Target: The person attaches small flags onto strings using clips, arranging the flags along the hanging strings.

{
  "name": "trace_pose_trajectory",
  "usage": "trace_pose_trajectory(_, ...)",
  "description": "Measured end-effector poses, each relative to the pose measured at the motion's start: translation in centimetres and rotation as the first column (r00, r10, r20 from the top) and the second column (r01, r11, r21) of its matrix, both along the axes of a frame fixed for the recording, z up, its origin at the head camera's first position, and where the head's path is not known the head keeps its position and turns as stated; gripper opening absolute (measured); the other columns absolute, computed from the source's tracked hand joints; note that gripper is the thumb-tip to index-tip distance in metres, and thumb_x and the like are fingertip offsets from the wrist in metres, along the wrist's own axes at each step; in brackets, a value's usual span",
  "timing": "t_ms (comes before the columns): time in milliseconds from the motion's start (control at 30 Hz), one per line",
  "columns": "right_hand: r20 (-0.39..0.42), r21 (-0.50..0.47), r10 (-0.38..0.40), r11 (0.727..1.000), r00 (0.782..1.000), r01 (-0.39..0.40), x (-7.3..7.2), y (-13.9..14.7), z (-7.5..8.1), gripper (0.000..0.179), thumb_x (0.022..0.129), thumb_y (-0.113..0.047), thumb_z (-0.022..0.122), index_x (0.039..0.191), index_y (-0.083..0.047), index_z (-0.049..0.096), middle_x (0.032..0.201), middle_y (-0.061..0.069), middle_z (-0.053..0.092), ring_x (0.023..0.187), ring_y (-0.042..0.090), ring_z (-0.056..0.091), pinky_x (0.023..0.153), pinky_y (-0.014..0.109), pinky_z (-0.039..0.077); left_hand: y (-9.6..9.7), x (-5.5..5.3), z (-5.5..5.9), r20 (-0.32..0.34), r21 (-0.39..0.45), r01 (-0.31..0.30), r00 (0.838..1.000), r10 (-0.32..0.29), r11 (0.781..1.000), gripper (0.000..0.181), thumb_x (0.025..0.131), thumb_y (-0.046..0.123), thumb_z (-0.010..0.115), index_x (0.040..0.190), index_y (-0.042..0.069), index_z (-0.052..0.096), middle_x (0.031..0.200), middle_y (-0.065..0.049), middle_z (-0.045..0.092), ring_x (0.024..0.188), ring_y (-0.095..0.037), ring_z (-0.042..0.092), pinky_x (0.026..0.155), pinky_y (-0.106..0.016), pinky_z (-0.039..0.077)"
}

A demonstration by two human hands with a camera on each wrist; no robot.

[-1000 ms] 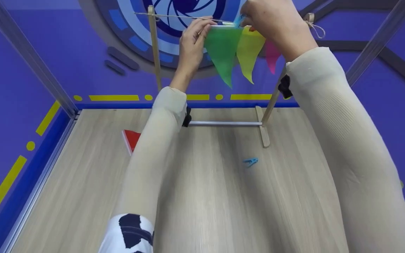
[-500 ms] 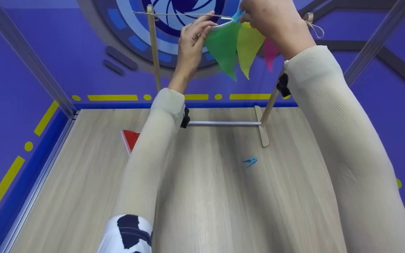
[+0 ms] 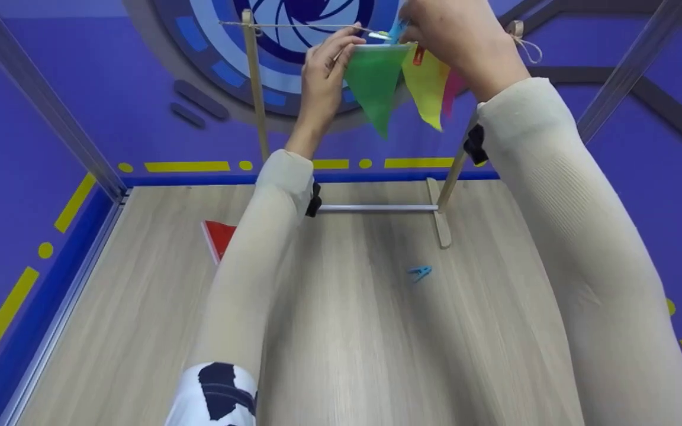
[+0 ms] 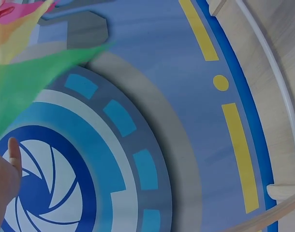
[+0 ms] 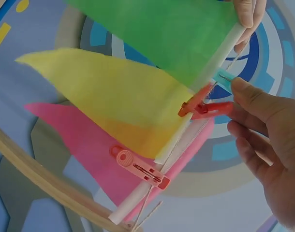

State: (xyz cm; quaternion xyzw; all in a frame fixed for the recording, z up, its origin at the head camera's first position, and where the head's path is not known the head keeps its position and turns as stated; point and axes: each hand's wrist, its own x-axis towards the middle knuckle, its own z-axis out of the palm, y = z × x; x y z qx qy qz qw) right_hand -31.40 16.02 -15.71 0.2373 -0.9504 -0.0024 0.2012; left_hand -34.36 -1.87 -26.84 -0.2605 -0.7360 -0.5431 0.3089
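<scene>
My left hand (image 3: 324, 77) pinches the left top corner of a green pennant (image 3: 373, 83), just below the string (image 3: 305, 25). At the pennant's other top corner my right hand (image 3: 459, 44) pinches a light blue clothespin (image 5: 225, 79) between thumb and fingers, right at the string. Beside it, a red clothespin (image 5: 205, 106) sits at the white edge of a yellow pennant (image 5: 109, 92). A second red clothespin (image 5: 142, 169) grips the white edge by the pink pennant (image 5: 80, 145). In the head view my right hand hides part of the yellow and pink pennants.
Wooden posts (image 3: 255, 83) hold the string, joined low down by a white rod (image 3: 376, 207). On the table lie a blue clothespin (image 3: 420, 273) and a red pennant (image 3: 218, 236), partly behind my left sleeve. A blue patterned wall (image 3: 80, 77) stands behind.
The green pennant's top edge bowed upward, then straightened. The yellow pennant has swung right, and the red clothespin on it shows more below my right hand. Both hands stay nearly in place.
</scene>
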Motion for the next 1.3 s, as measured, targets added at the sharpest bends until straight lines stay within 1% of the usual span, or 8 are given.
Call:
trace_pose_trajectory(167, 0.023, -0.055, -0.015, 0.998, 1.000, 0.016, 0.3, 0.4, 0.2, 0.035, 0.098, -0.024, 0.047, 0.125, -0.007, 0.061, 0.119, 0.017, 0.059, 0.100, 0.035, 0.059, 0.094, 0.045, 0.047, 0.3, -2.3, -1.3, -0.014, -0.018, -0.044, 0.999, 0.044, 0.999, 0.024, 0.098, 0.017, 0.050, 0.115, 0.011, 0.066, 0.133, 0.002, 0.056, 0.118, -0.008, 0.041, 0.102, -0.015, 0.027)
trace_pose_trajectory(300, 0.025, -0.061, -0.025, 0.998, 0.999, 0.026, 0.6, 0.3, 0.5, 0.035, 0.098, -0.025, 0.046, 0.127, -0.009, 0.059, 0.118, 0.015, 0.060, 0.103, 0.033, 0.059, 0.097, 0.044, 0.044, 0.6, -3.0, -1.7, -0.038, -0.013, -0.075, 0.997, 0.074, 0.997, 0.023, 0.097, 0.018, 0.052, 0.113, 0.012, 0.067, 0.131, 0.004, 0.058, 0.119, -0.005, 0.044, 0.104, -0.016, 0.025)
trace_pose_trajectory(433, 0.023, -0.040, -0.029, 0.999, 0.999, 0.029, 0.8, -0.1, 0.6, 0.035, 0.098, -0.025, 0.048, 0.126, -0.007, 0.059, 0.117, 0.017, 0.060, 0.103, 0.034, 0.058, 0.098, 0.045, 0.044, 0.9, -2.9, -1.9, -0.053, -0.006, -0.069, 0.996, 0.068, 0.998, 0.023, 0.098, 0.019, 0.051, 0.111, 0.011, 0.068, 0.128, 0.003, 0.060, 0.119, -0.001, 0.047, 0.105, -0.015, 0.022)
trace_pose_trajectory(567, 0.050, -0.046, -0.038, 0.998, 0.998, 0.040, 1.1, 0.0, 0.6, 0.034, 0.097, -0.023, 0.050, 0.126, -0.007, 0.060, 0.119, 0.017, 0.060, 0.105, 0.034, 0.058, 0.098, 0.046, 0.044, 1.2, -2.8, -2.1, -0.016, 0.002, -0.061, 0.998, 0.061, 0.998, 0.024, 0.097, 0.022, 0.051, 0.110, 0.012, 0.069, 0.126, 0.004, 0.062, 0.116, -0.001, 0.048, 0.102, -0.014, 0.025)
trace_pose_trajectory(733, 0.098, -0.090, -0.058, 0.994, 0.993, 0.067, 1.5, 0.6, 0.6, 0.035, 0.096, -0.023, 0.050, 0.127, -0.010, 0.060, 0.121, 0.014, 0.060, 0.108, 0.034, 0.058, 0.098, 0.045, 0.044, 1.2, -2.9, -2.2, 0.050, 0.007, -0.097, 0.994, 0.097, 0.995, 0.024, 0.096, 0.026, 0.053, 0.110, 0.017, 0.070, 0.124, 0.007, 0.062, 0.111, -0.002, 0.047, 0.097, -0.014, 0.029)
trace_pose_trajectory(833, 0.092, -0.068, -0.051, 0.996, 0.994, 0.057, 1.4, 0.6, 0.4, 0.035, 0.096, -0.024, 0.051, 0.126, -0.007, 0.061, 0.121, 0.016, 0.061, 0.108, 0.035, 0.059, 0.097, 0.046, 0.045, 1.0, -3.0, -2.3, 0.073, 0.013, -0.115, 0.991, 0.114, 0.993, 0.024, 0.097, 0.025, 0.052, 0.111, 0.017, 0.070, 0.125, 0.007, 0.062, 0.111, -0.002, 0.047, 0.096, -0.014, 0.029)
trace_pose_trajectory(1000, 0.091, -0.020, -0.050, 0.998, 0.995, 0.052, 0.9, 0.3, 0.2, 0.036, 0.096, -0.024, 0.052, 0.125, -0.005, 0.061, 0.119, 0.018, 0.061, 0.106, 0.037, 0.059, 0.094, 0.047, 0.046, 1.1, -3.1, -2.5, 0.066, 0.026, -0.139, 0.988, 0.137, 0.990, 0.024, 0.097, 0.023, 0.052, 0.111, 0.016, 0.070, 0.123, 0.007, 0.063, 0.110, -0.001, 0.049, 0.095, -0.015, 0.030)
trace_pose_trajectory(1300, 0.048, 0.007, -0.058, 0.998, 0.997, 0.058, 0.6, -0.2, 0.0, 0.036, 0.096, -0.022, 0.054, 0.123, -0.002, 0.062, 0.118, 0.020, 0.060, 0.106, 0.038, 0.058, 0.094, 0.047, 0.047, 1.1, -2.8, -2.3, 0.027, 0.084, -0.036, 0.999, 0.034, 0.996, 0.024, 0.097, 0.018, 0.052, 0.114, 0.011, 0.068, 0.126, -0.001, 0.062, 0.115, -0.003, 0.047, 0.099, -0.014, 0.028)
